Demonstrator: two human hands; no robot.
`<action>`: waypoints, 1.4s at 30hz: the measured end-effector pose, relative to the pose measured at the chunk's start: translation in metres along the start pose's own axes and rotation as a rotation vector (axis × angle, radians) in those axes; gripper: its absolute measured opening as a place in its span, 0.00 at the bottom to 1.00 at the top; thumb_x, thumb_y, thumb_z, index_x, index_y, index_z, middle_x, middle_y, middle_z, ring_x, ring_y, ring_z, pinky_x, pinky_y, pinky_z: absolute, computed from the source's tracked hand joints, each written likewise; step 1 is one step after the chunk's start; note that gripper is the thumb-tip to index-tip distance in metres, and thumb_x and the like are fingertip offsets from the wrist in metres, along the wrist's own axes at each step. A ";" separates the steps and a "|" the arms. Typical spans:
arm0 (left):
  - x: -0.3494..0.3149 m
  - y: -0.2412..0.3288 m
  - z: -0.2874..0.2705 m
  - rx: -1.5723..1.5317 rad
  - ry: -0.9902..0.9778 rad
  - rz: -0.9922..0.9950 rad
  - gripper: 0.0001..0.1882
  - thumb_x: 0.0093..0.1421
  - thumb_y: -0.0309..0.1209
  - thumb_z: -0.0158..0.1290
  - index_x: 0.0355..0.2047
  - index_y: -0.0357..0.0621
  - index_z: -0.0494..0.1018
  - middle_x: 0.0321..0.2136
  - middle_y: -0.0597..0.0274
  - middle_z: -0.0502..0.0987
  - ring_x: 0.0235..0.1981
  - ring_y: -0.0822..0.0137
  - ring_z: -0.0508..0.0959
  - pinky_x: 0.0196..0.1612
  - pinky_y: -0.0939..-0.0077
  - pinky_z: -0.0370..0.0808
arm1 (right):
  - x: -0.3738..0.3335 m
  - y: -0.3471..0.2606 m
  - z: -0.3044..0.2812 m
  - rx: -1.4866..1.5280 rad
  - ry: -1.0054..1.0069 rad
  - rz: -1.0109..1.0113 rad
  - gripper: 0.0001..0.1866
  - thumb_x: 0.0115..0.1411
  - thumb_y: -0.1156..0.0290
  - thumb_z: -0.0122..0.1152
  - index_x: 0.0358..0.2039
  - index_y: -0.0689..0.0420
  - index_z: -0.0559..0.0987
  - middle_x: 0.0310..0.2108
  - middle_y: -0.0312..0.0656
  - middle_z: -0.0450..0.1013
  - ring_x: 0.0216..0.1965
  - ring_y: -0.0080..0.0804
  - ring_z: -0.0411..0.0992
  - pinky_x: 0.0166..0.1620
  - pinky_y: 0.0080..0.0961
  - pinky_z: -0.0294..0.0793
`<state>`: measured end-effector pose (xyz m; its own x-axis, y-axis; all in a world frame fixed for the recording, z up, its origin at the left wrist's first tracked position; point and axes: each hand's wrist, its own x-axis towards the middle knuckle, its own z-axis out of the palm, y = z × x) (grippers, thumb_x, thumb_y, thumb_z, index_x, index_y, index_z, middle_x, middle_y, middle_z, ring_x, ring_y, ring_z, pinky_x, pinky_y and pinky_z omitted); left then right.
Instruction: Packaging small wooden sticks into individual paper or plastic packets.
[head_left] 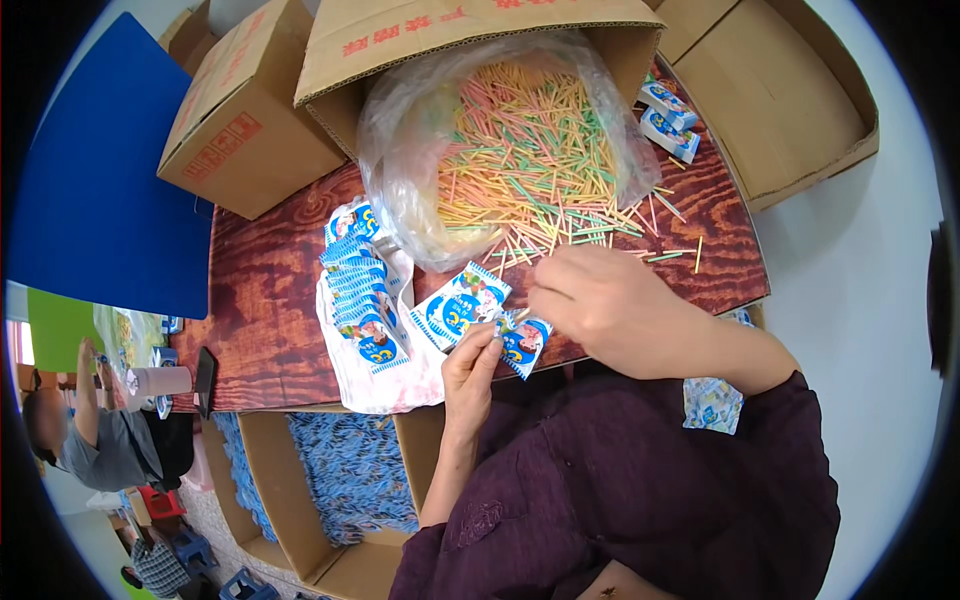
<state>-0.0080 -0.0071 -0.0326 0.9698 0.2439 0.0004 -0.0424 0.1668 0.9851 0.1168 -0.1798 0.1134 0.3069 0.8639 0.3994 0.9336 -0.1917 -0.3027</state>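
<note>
My left hand [470, 372] pinches a small blue-and-white packet [523, 345] by its upper edge, above the table's near edge. Close against that packet, my right hand [590, 300] has its fingertips pressed together; what they hold is hidden. Another flat blue-and-white packet [462, 308] lies just beyond my left hand. To its left, a row of overlapping packets [358, 285] rests on a white cloth [350, 385]. Beyond my hands, thin pastel sticks [530, 150] in pink, yellow and green spill from a clear plastic bag [395, 170].
A tipped cardboard box [420, 30] holds the bag; a closed carton [250, 110] stands left. Small blue-and-white boxes [670, 125] sit right, near an open carton [780, 100]. Below the table, a box holds blue packets [350, 470]. A phone [205, 380] and another person [100, 440] are left.
</note>
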 end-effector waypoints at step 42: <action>-0.001 0.005 -0.095 0.595 0.574 0.190 0.54 0.50 0.28 0.60 0.68 0.37 0.34 0.67 0.38 0.44 0.68 0.48 0.48 0.68 0.59 0.44 | -0.051 0.027 0.078 0.844 0.137 0.659 0.08 0.60 0.77 0.55 0.39 0.63 0.78 0.28 0.35 0.72 0.30 0.20 0.70 0.33 0.18 0.68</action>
<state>-0.0316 0.0847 -0.0444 0.6798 0.6909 0.2461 0.0970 -0.4173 0.9036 0.1116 -0.1922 0.0173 0.7693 0.6387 0.0168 0.1639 -0.1719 -0.9714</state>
